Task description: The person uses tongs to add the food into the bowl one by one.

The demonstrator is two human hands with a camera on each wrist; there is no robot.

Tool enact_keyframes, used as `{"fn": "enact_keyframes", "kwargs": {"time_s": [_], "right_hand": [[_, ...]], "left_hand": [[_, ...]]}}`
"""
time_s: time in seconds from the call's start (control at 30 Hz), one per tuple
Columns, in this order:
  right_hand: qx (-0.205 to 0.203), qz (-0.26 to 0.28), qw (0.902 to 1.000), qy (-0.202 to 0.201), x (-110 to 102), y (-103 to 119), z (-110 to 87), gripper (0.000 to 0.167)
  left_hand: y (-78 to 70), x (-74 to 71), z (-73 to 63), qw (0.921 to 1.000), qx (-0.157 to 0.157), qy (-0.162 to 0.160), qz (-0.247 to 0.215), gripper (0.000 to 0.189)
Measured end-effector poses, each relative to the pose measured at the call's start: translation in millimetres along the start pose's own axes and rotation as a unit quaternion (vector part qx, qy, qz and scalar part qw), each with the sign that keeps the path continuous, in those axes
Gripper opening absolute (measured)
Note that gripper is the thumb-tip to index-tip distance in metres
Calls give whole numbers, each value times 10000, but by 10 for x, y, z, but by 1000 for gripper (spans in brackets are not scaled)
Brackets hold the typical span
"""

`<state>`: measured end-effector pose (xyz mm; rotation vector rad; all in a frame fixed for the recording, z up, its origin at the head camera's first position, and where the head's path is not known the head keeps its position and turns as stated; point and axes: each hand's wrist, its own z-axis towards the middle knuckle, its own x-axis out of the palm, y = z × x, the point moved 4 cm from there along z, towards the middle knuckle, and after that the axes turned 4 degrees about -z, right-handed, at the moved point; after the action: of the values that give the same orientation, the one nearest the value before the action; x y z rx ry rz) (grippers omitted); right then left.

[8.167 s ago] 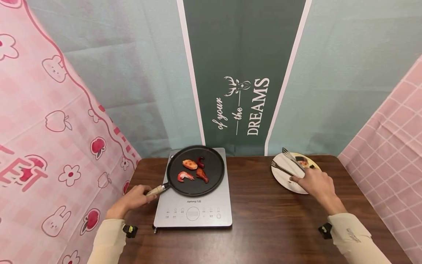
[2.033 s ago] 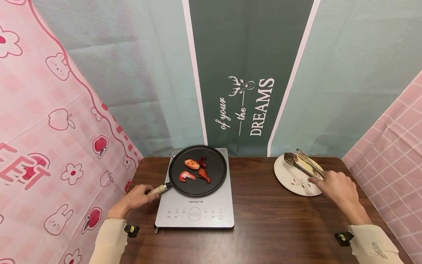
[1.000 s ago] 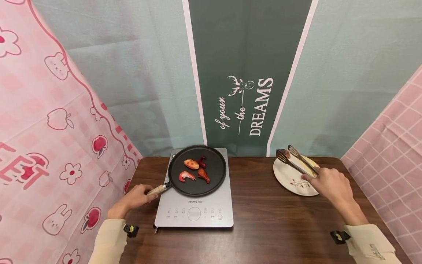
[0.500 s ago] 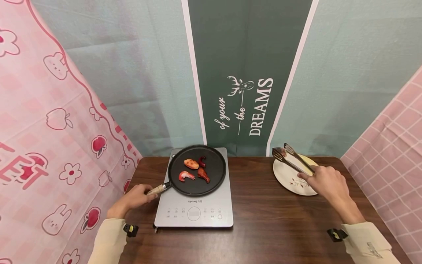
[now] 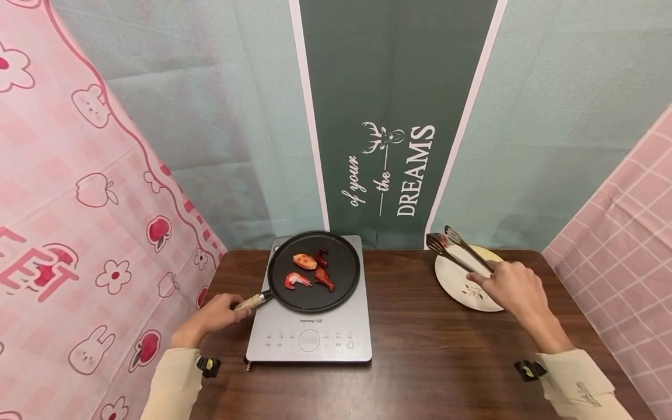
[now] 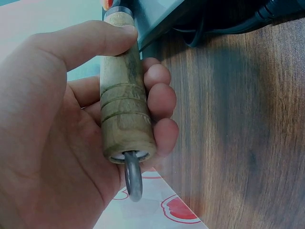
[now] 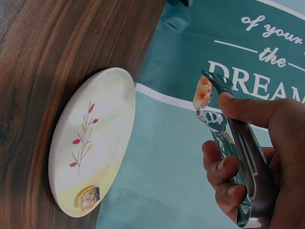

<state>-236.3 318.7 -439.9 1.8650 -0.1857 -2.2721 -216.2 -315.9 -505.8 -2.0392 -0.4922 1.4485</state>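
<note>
My left hand point(image 5: 219, 312) grips the wooden handle point(image 6: 125, 109) of a black frying pan point(image 5: 336, 291); the thumb lies along its top and the fingers wrap beneath. Inside the pan are a shrimp point(image 5: 297, 280), a drumstick point(image 5: 324, 280), a golden oval piece point(image 5: 304, 261) and a dark red curled piece point(image 5: 322, 257). My right hand point(image 5: 517, 289) holds metal tongs point(image 7: 245, 157). Pinched between their tips is a pale food piece with reddish-orange patches point(image 7: 203, 93), raised over the left rim of a round plate point(image 5: 450, 280). One browned piece with a dark band point(image 7: 88, 198) lies on the plate.
The pan sits on a silver induction cooker point(image 5: 283, 350) on a dark wooden table point(image 5: 409, 338). A black cable point(image 6: 195, 33) runs beside the cooker. Behind the table hangs a green printed cloth point(image 5: 388, 70); pink cloths point(image 5: 47, 192) line both sides.
Eight seconds ago the tongs were over the food on the plate. They now hold one piece, and over the last second have moved left with it. The left hand keeps the pan handle.
</note>
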Motion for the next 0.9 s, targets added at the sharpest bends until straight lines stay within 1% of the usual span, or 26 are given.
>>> {"fn": "enact_keyframes", "kwargs": {"time_s": [0.27, 0.5, 0.67, 0.8, 0.9], "right_hand": [[8, 20, 9999, 142, 31, 91, 35, 42], [-49, 101, 9999, 94, 58, 207, 66, 37], [-52, 155, 9998, 152, 68, 292, 106, 36], [-113, 164, 9997, 104, 66, 361, 130, 34], [-237, 119, 9996, -75, 60, 419, 138, 32]], "left_hand": [[9, 4, 1, 10000, -31, -4, -14, 18], [5, 4, -4, 10000, -42, 11, -11, 18], [10, 5, -2, 10000, -47, 5, 17, 18], [12, 4, 2, 10000, -19, -2, 39, 18], [11, 4, 3, 10000, 12, -17, 81, 18]]}}
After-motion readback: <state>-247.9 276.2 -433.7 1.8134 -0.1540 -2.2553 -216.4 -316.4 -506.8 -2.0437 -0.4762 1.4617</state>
